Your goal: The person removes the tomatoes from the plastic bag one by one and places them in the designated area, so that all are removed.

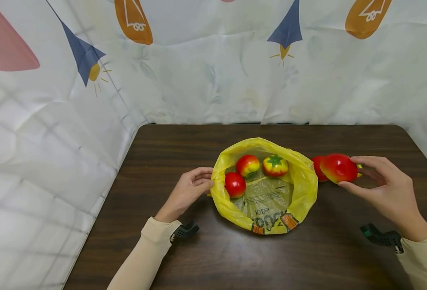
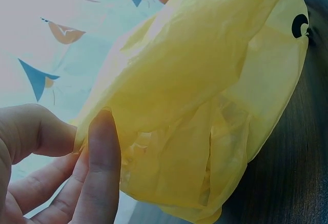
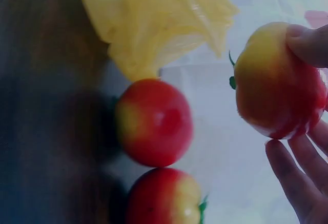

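Note:
A yellow plastic bag stands with its mouth spread wide on the table. Inside lie three red-and-yellow toy tomatoes, one of them with its green leafy top facing up. My left hand pinches the bag's left rim between thumb and fingers; the left wrist view shows the thin film between them. Right of the bag, my right hand grips another toy tomato with thumb and fingertips, raised off the table. Below it in the right wrist view sit two more tomatoes, one close beside the bag.
The dark wood-grain table has rounded back corners. A white printed cloth hangs behind it and along the left side. Black wrist cameras, such as the one on the left, stick out from both sleeves.

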A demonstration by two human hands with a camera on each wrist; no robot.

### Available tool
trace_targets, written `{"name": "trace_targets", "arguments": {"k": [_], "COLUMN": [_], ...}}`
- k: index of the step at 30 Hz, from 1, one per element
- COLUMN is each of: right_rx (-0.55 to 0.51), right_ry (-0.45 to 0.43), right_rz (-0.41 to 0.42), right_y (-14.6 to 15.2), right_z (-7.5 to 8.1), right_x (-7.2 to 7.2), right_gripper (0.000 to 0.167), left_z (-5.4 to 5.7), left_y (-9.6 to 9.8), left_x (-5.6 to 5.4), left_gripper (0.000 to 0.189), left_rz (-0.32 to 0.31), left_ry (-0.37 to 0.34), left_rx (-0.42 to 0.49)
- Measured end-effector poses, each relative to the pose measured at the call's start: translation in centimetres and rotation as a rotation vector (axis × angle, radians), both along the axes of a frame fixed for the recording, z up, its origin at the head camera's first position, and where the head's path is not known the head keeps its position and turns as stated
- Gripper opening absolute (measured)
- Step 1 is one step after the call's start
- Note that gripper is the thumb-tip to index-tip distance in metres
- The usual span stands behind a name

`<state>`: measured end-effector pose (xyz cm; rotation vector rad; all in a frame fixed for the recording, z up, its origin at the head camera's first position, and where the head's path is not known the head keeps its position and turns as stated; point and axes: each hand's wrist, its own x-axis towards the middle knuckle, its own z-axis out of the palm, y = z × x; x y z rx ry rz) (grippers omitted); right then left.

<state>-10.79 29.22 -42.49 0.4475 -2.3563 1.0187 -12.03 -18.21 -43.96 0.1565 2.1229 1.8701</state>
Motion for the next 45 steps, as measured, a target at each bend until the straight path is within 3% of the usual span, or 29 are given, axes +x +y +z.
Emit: {"name": "trace_targets", "arguments": {"k": [21, 30, 45], "right_rx": [0.087, 0.114, 0.158], "right_ry": [-0.100, -0.088, -0.159], "right_rz": [0.003, 0.075, 0.063], "right_y": [1.5, 1.3, 1.5], "right_z": [-4.1, -4.7, -5.4], "right_x": [1.5, 1.5, 1.4], "right_gripper": [0.075, 0.078, 0.069], "left_z": [0.0, 0.1, 0.0], "left_y": [0.1, -0.1, 0.0], "left_x": [0.2, 0.3, 0.1], "left_gripper": [0.039, 0.040, 0.041], "left_rz": [0.016, 0.026, 0.011], "left_ry": [-0.017, -0.014, -0.013], "left_rx": [-0.026, -0.056, -0.046]}}
